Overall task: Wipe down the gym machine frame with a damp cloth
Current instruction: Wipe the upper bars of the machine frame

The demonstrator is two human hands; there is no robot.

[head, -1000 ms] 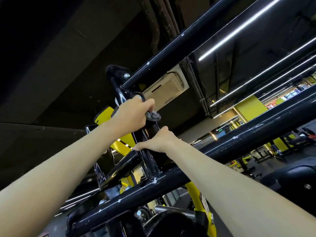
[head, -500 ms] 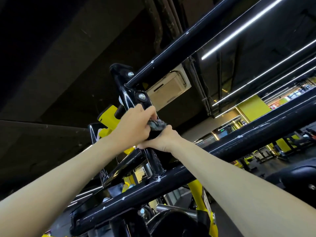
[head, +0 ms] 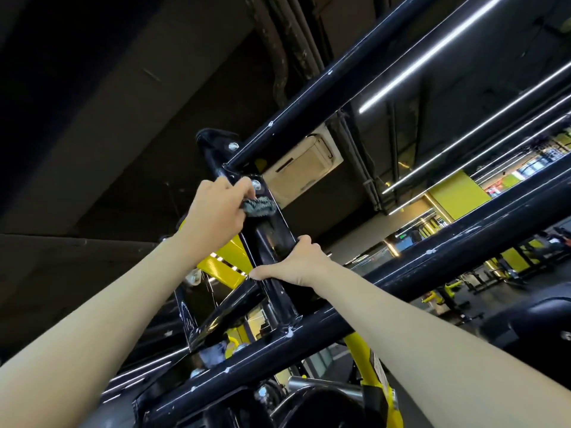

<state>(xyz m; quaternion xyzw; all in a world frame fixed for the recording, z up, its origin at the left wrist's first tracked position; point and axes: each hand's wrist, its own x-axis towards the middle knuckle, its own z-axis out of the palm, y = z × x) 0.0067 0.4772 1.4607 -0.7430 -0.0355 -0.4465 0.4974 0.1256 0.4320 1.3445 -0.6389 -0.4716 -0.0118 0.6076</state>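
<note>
I look up at a black gym machine frame (head: 411, 270) made of thick tubes and an upright post (head: 272, 239). My left hand (head: 216, 211) grips a small grey cloth (head: 258, 206) and presses it against the upper part of the post, just below a bolt. My right hand (head: 296, 265) grips the same post lower down, fingers curled round its far side. A wet sheen shows on the post between my hands.
A second black tube (head: 324, 84) runs diagonally overhead. Yellow machine parts (head: 222, 270) sit behind the post. A ceiling air unit (head: 304, 168) and light strips (head: 432, 54) are above. Other gym machines stand at the far right.
My left hand has moved the cloth back up the post, away from my right hand. The right hand keeps its hold lower down.
</note>
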